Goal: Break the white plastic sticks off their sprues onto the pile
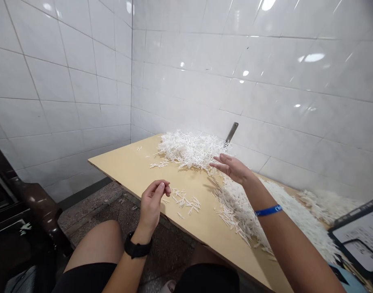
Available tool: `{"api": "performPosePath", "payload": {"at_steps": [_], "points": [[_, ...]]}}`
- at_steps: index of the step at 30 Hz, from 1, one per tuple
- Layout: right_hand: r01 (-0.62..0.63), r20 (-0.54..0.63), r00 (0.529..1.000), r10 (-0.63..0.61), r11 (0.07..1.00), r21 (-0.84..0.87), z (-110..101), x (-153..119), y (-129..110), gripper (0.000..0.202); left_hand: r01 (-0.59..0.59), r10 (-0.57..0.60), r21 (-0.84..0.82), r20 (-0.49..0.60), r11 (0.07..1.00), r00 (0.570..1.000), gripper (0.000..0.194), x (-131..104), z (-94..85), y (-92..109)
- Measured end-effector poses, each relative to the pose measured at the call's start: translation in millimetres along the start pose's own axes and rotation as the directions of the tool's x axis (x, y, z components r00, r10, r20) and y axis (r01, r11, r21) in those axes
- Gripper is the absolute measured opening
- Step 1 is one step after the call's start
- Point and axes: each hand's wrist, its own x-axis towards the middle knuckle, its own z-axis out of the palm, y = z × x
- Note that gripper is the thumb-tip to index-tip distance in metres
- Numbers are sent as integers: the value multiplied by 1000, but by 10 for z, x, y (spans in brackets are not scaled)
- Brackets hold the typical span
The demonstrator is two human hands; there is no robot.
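My left hand (155, 195) hovers by the near edge of the tan board (122, 162), its fingers pinched together; whatever lies between them is too small to name. Beside it a small scatter of short white sticks (186, 201) rests on the board. My right hand (230, 167), fingers spread and holding nothing, is above the board between two heaps. Behind it lies a tangled heap of white pieces (192, 148). Under and beyond my right forearm spreads a larger heap of white sticks (238, 203).
A metal strip (232, 132) stands up behind the far heap, near the tiled wall (186, 89). At the right are more white pieces (326, 201) and a dark-framed panel (360, 240). Dark furniture (27, 203) stands at the left.
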Motion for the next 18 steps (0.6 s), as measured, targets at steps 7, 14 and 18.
{"api": "performPosePath", "payload": {"at_steps": [7, 14, 18], "points": [[426, 375, 905, -203, 482, -766, 1183, -214, 693, 56, -54, 84, 189, -154, 981, 984, 23, 71, -255, 53], [427, 425, 904, -54, 193, -884, 1602, -209, 1058, 54, -113, 176, 296, -195, 948, 965, 23, 94, -490, 146], [162, 164, 985, 55, 25, -986, 789, -269, 1111, 55, -93, 160, 293, -215, 952, 963, 22, 111, -544, 151]]}}
